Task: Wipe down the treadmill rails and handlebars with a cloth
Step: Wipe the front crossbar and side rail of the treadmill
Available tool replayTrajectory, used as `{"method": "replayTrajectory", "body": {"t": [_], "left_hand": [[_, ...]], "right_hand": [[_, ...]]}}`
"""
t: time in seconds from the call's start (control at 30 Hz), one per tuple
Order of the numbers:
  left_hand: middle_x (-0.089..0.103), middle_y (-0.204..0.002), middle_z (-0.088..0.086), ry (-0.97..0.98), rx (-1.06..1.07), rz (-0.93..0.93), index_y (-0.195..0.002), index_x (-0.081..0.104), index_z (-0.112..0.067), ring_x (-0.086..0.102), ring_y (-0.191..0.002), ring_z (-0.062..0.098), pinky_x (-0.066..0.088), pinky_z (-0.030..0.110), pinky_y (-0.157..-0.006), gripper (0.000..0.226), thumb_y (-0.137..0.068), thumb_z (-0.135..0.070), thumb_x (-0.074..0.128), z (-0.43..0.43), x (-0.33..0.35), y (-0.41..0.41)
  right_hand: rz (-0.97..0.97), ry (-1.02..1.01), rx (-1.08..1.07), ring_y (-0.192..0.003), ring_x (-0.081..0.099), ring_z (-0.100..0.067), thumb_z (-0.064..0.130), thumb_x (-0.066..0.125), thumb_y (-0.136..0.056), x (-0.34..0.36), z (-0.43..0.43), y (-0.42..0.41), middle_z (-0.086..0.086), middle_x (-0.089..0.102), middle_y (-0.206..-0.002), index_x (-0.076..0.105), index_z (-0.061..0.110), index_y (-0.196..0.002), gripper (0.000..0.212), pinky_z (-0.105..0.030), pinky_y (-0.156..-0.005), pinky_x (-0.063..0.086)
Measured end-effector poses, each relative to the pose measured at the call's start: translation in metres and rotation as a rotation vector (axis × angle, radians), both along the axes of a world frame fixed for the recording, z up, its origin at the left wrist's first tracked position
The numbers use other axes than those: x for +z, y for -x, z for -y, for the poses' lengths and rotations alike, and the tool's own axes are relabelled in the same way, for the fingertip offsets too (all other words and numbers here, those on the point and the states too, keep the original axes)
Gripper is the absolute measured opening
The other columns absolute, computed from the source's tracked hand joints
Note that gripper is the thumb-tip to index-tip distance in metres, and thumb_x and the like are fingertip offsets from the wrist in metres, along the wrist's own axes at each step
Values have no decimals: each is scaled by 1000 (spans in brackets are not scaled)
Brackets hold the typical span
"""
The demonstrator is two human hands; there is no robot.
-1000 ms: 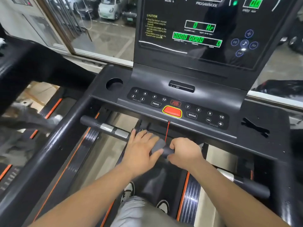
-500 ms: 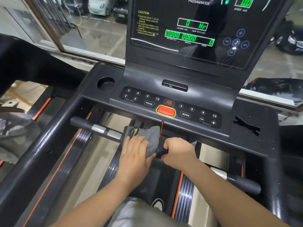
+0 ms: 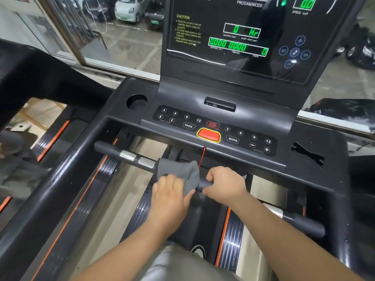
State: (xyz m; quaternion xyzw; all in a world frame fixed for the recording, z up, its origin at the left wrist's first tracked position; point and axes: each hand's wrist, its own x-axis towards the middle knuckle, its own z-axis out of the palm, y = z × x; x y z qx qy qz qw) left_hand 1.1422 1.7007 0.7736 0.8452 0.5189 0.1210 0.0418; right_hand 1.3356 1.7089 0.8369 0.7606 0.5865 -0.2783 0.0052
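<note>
- My left hand [image 3: 172, 191] has its fingers curled down over the cloth [image 3: 180, 171], pinning it on the handlebar [image 3: 109, 149]. The cloth is draped over the bar and bunches toward 12 o'clock of my knuckles.
- My right hand [image 3: 225, 183] is closed in a fist round the bare bar at 3 o'clock of the cloth, almost touching it. If I wipe that way, the cloth jams against my fist and the patch under my palm stays dirty.
- The red cord [image 3: 202, 159] hangs at 1 o'clock of the cloth, just beside its loose fold. A snagged fold could yank it.
- The metal plates [image 3: 127, 156] sit at 10 o'clock along the bar. A bunched cloth may ride over their edges and leave grime.
- The keypad [image 3: 186, 118] lies at 12 o'clock under a lit display [image 3: 239, 45]. A high swing could press a key while I stand on the machine.
- The side rail [image 3: 60, 179] at 9 o'clock looks undone and is easy to forget.
</note>
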Motion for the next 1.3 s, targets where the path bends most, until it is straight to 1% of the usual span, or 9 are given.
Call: {"method": "replayTrajectory", "body": {"t": [0.13,0.33,0.53,0.63,0.83,0.97,1.03,1.17,1.3], "left_hand": [[67,-95,9,400,271,258,-96,63,-11,64,-92,35,49,42,-77,55,-99,-58,35,6,-4,37],[74,-85,7,803,1058,1161,-94,69,-11,71,-79,23,49,30,-66,49,-98,-57,57,13,33,44],[74,-89,16,986,1041,1454,-114,62,-1,66,-57,28,46,28,-48,73,-58,-46,75,-23,27,4],[65,-87,13,1036,1076,1522,-136,52,-5,64,-59,30,48,32,-45,75,-66,-28,68,-21,26,-28],[72,-78,16,1145,1006,1423,-115,66,-3,66,-57,27,46,30,-52,50,-72,-30,68,0,51,0],[63,-74,12,728,915,1384,-98,58,-10,59,-56,23,43,26,-51,19,-85,-23,64,-35,83,34],[60,-76,10,448,786,1057,-90,55,-10,58,-65,28,43,29,-55,19,-84,-28,58,-57,86,36],[66,-94,8,276,394,280,-81,58,-15,62,-99,34,46,46,-99,26,-73,-39,54,-61,43,17],[65,-121,1,265,147,404,-114,66,-16,54,-123,22,20,38,-124,36,-83,-34,61,-28,30,-5]], "right_hand": [[-11,3,-24,-96,64,-19,29,72,-75,-1,2,1,11,68,-98,67,27,-96,22,-29,-76,52],[34,5,-8,-90,64,-22,20,68,-78,1,1,7,8,66,-93,65,26,-97,21,-28,-68,44],[47,12,-15,-92,67,-26,17,69,-74,0,0,9,0,69,-92,66,20,-96,22,-31,-68,49],[63,18,-6,-90,66,-25,19,70,-75,-1,-1,10,2,68,-91,65,21,-94,20,-31,-72,51],[57,38,-7,-93,64,-22,27,73,-76,-1,0,7,8,66,-93,61,27,-93,20,-30,-72,47],[58,47,-3,-94,64,-22,30,73,-74,2,-3,8,9,66,-95,61,27,-90,20,-29,-73,48],[79,52,16,-94,65,-21,28,72,-73,5,-6,10,9,66,-95,62,27,-89,19,-28,-70,45],[94,74,5,-95,65,-23,26,71,-74,10,-8,15,8,67,-95,61,28,-88,17,-27,-69,42],[108,44,-14,-97,65,-22,29,72,-77,7,-1,14,9,67,-95,63,27,-93,19,-28,-72,46]]}}
